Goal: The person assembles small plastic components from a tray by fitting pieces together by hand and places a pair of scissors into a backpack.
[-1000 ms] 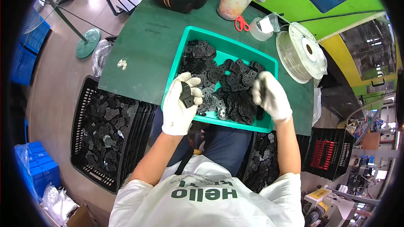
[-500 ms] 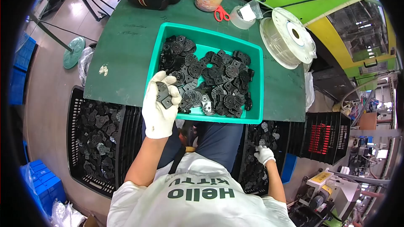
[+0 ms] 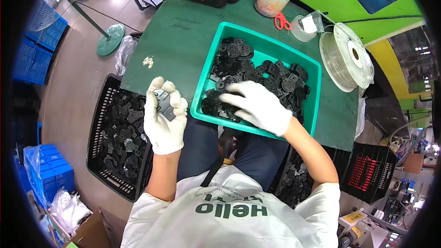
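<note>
On the near side of the green tray (image 3: 271, 47), the gloved right hand (image 3: 264, 110) spreads over loose black parts (image 3: 289, 80); whether it grips any cannot be told. The gloved left hand (image 3: 164, 133) curls around one dark part (image 3: 162, 102). Many lie in the tray and left crate (image 3: 98, 131); which are finished is unclear.
</note>
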The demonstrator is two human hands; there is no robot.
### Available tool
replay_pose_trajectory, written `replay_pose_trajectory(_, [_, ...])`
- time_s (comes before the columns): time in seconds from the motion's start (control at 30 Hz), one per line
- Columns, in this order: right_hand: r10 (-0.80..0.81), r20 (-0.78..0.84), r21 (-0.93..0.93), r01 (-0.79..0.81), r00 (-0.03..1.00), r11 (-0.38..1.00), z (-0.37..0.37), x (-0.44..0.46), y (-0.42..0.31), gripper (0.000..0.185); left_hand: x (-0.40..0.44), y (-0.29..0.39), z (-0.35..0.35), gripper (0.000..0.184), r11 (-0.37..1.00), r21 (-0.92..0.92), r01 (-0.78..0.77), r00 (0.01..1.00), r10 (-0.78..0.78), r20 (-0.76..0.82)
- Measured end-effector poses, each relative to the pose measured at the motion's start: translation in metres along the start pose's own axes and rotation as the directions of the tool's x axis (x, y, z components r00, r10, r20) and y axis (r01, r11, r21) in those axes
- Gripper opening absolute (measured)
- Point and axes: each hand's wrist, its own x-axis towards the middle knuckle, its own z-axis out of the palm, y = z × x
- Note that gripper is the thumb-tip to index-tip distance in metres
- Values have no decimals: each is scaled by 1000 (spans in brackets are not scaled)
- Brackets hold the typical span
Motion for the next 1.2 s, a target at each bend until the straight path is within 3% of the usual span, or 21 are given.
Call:
replay_pose_trajectory(0.03, [-71, 51, 9, 70, 996, 997, 8, 15, 2, 55, -2, 1, -1, 30, 1000, 0, -4, 1000, 4, -3])
replay_pose_trajectory(0.1, [-166, 133, -58, 174, 977, 983, 33, 28, 7, 50, -6, -2, -1, 30, 999, 10, 37, 995, -36, -95])
replay_pose_trajectory(0.13, [-230, 47, -145, 234, 972, 961, 38, 32, 5, 34, -7, -4, -1, 29, 999, 18, 49, 994, -47, -94])
replay_pose_trajectory(0.23, [-147, 209, -237, 196, 967, 952, 31, 33, 4, 30, -9, -9, -1, 28, 995, 36, 95, 990, -91, -108])
replay_pose_trajectory(0.3, [-149, 180, -261, 193, 972, 946, 32, 30, 8, 25, -9, -13, 0, 28, 994, 29, 103, 990, -100, -101])
replay_pose_trajectory(0.43, [8, 236, -328, 72, 972, 942, 25, 18, 14, 21, -9, -19, 2, 29, 988, 56, 145, 985, -138, -103])
replay_pose_trajectory(0.5, [129, 49, -167, -119, 990, 979, 27, 4, 26, 19, -9, -22, 2, 29, 982, 80, 172, 979, -161, -121])
replay_pose_trajectory(0.53, [284, 31, -84, -280, 958, 956, 25, -1, 26, 19, -9, -24, 3, 31, 978, 88, 188, 975, -175, -135])
replay_pose_trajectory(0.57, [340, 6, -29, -340, 940, 940, 25, -10, 35, 20, -8, -25, 4, 31, 979, 80, 189, 976, -178, -130])
replay_pose_trajectory(0.63, [569, 34, 280, -555, 822, 784, 22, -22, 45, 29, -8, -30, 5, 32, 969, 117, 217, 973, -206, -102])
replay_pose_trajectory(0.67, [680, 153, 442, -665, 717, 602, 16, -25, 47, 35, -7, -33, 7, 32, 970, 108, 220, 973, -210, -96])
replay_pose_trajectory(0.7, [715, 279, 673, -662, 641, 331, 7, -29, 47, 33, -6, -36, 8, 33, 966, 100, 239, 969, -230, -91])
replay_pose_trajectory(0.8, [675, 269, 953, -292, 687, -82, 3, -45, 51, 29, -5, -45, 11, 34, 959, 87, 271, 961, -265, -75])
replay_pose_trajectory(0.83, [678, 265, 954, -290, 686, -79, 3, -49, 52, 29, -4, -49, 11, 35, 955, 87, 283, 958, -277, -68])
replay_pose_trajectory(0.9, [620, 274, 952, -114, 735, -285, 2, -56, 55, 31, -1, -57, 7, 36, 955, 101, 279, 960, -277, -36])
replay_pose_trajectory(0.97, [596, 261, 940, -59, 759, -336, 5, -60, 56, 33, 2, -64, 4, 37, 951, 56, 305, 952, -304, -18])
replay_pose_trajectory(1.03, [624, 317, 904, -30, 714, -425, 9, -63, 57, 32, 5, -71, 0, 40, 951, 47, 306, 952, -306, -11])
replay_pose_trajectory(1.13, [717, 228, 966, -60, 658, -252, 13, -59, 47, 29, 8, -75, -4, 47, 935, -74, 346, 937, -348, -18])
replay_pose_trajectory(1.2, [670, 252, 940, -13, 699, -340, 10, -49, 34, 30, 10, -77, -8, 48, 926, -128, 354, 935, -352, 43])
